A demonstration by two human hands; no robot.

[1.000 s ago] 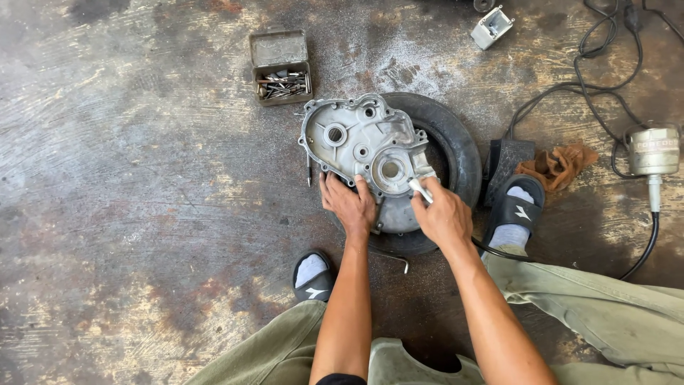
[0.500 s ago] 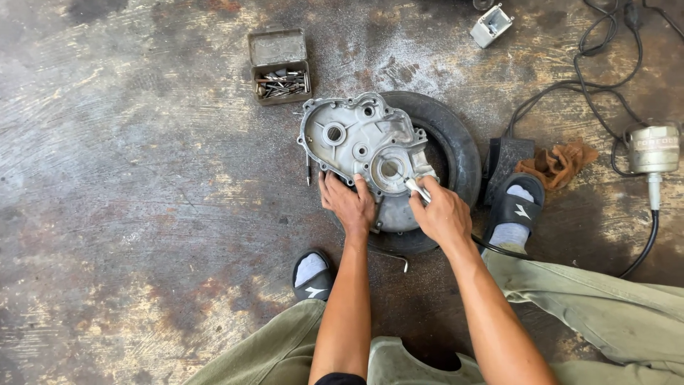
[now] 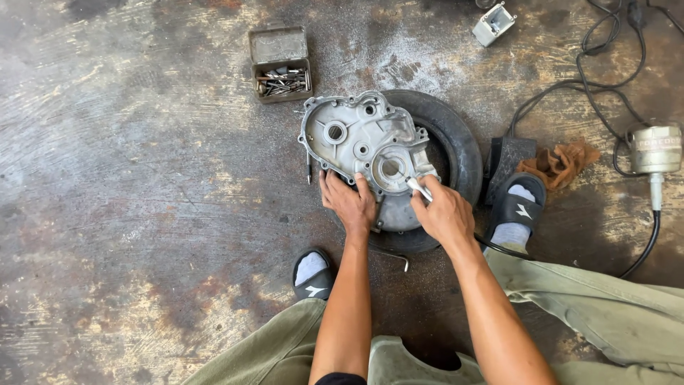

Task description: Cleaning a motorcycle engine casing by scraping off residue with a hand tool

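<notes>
Head view: the floor (image 3: 128,214) is bare concrete, worn and stained, with pale scuffed streaks across the top and dark oily patches toward the bottom left. A grey metal engine cover (image 3: 360,146) lies on a small black tyre (image 3: 456,146), which rests flat on the floor near the middle of the picture. The left hand (image 3: 349,203) lies on the near edge of the cover, fingers spread and flat against the metal, pressing rather than gripping. The right hand (image 3: 445,214) is clenched around a slim metal tool (image 3: 419,188), whose tip reaches toward the round opening on the cover's right side.

Behind the cover, an open metal tin (image 3: 280,65) holds a heap of screws and bits. A thin screwdriver (image 3: 308,167) lies on the floor just left of the cover, and a bent metal key (image 3: 395,255) lies by the tyre's near rim. To the right, a brown rag (image 3: 559,162) is bunched beside a black block (image 3: 507,160), and an electric power tool (image 3: 654,150) sits at the edge with its black cable (image 3: 570,89) looping over the floor. A small grey box (image 3: 493,23) lies at the top. The person squats in olive trousers, feet in black sandals and grey socks.
</notes>
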